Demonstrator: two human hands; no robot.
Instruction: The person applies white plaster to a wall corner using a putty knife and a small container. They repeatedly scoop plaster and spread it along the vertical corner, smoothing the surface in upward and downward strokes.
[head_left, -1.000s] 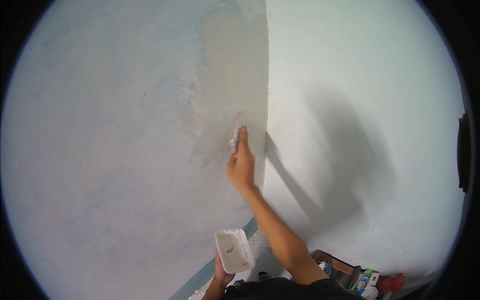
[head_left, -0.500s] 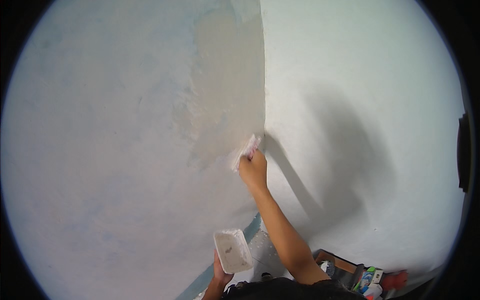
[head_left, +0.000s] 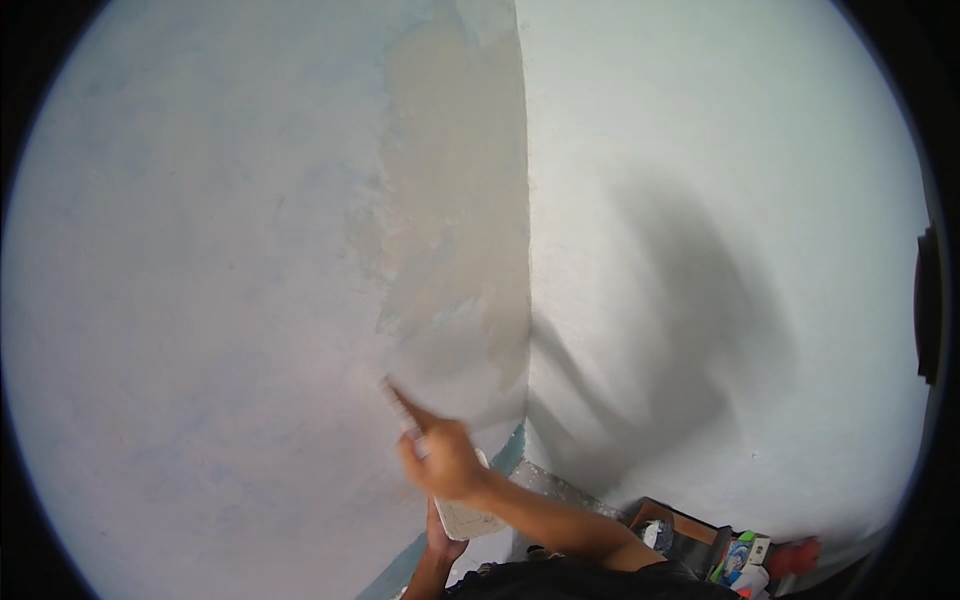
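A wide putty scraper (head_left: 402,405) is in my right hand (head_left: 447,462), its fingers closed round it; motion smears its outline. Hand and scraper are in front of the left wall, low and near the corner, and above the tub. Whether the blade touches the wall I cannot tell. Below, my left hand (head_left: 441,536) holds a white rectangular plastic tub (head_left: 468,522) from underneath and the side. My right hand and forearm hide much of the tub's inside. A damp, beige-grey patch of filler (head_left: 455,170) runs down the left wall beside the corner.
The pale right wall (head_left: 830,300) meets the left wall at the corner and carries my shadow. A blue-green strip (head_left: 508,452) edges the left wall's foot, with white specks on the floor. At lower right stands a dark box (head_left: 690,540) beside several colourful items (head_left: 742,562).
My right hand has come down and left with the scraper, from the wall by the corner to above the tub. The filler's lower end now shows. My left hand holds the tub almost still.
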